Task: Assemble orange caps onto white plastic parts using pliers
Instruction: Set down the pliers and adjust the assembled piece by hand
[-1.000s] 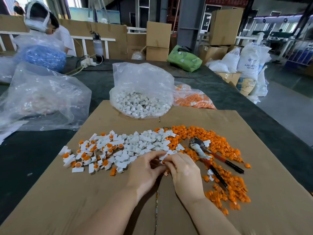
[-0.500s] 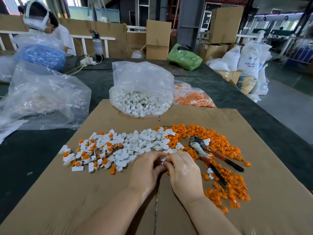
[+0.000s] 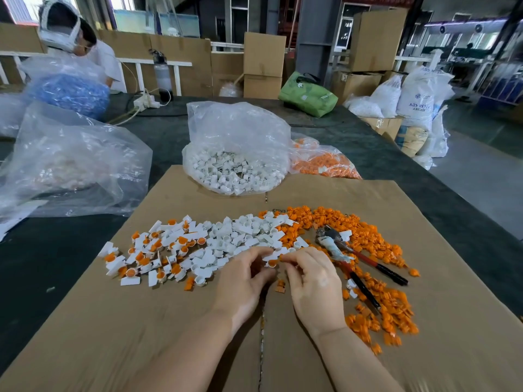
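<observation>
Between the left hand (image 3: 242,281) and right hand (image 3: 312,284), both pinching it, sits a white part (image 3: 274,256) with an orange cap.

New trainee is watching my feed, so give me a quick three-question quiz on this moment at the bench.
1. True or false: the pliers are in the right hand.
2. Which loose pile lies nearest the pliers? A) orange caps B) blue parts C) capped pieces
3. What do both hands pinch between them?

Key
1. False: they lie on the cardboard sheet, untouched.
2. A
3. A white plastic part with an orange cap seated in it, held between the left hand and the right.
</observation>
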The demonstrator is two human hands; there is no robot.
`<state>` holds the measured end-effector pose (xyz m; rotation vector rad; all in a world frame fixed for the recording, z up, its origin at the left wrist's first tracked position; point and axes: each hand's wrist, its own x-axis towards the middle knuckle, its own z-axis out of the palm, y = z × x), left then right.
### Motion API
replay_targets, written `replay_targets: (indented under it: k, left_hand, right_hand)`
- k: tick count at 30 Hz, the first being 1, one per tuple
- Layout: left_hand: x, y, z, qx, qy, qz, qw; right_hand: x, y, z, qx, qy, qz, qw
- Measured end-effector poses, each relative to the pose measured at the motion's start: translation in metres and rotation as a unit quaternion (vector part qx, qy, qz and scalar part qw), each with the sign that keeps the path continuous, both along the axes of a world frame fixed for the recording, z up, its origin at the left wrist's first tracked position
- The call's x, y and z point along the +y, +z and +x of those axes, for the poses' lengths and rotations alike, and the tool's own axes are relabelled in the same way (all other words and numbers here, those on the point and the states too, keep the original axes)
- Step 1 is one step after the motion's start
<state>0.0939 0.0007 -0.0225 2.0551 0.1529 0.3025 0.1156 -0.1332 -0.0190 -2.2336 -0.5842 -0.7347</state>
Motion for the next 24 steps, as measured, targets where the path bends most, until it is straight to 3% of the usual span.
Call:
replay_targets:
  k: [7, 11, 15, 24]
  left_hand:
    - [0.002, 0.007, -0.001, -0.027, 0.05, -0.013, 0.998]
    - [0.029, 0.016, 0.008, -0.059, 0.12, 0.111, 0.985]
    - [0.063, 0.023, 0.016, 0.005, 0.229, 0.293, 0.928]
    - [0.078, 0.017, 0.021, 0.078, 0.257, 0.332, 0.904]
  right_hand:
    - [-0.001, -0.003, 0.0, 0.02, -0.075, 0.013, 0.997]
    - [0.0, -0.002, -0.001, 0.021, -0.067, 0.001, 0.998]
    - [0.001, -0.003, -0.003, 0.003, -0.045, -0.047, 0.998]
    - [0.003, -0.006, -0.001, 0.018, -0.022, -0.098, 0.995]
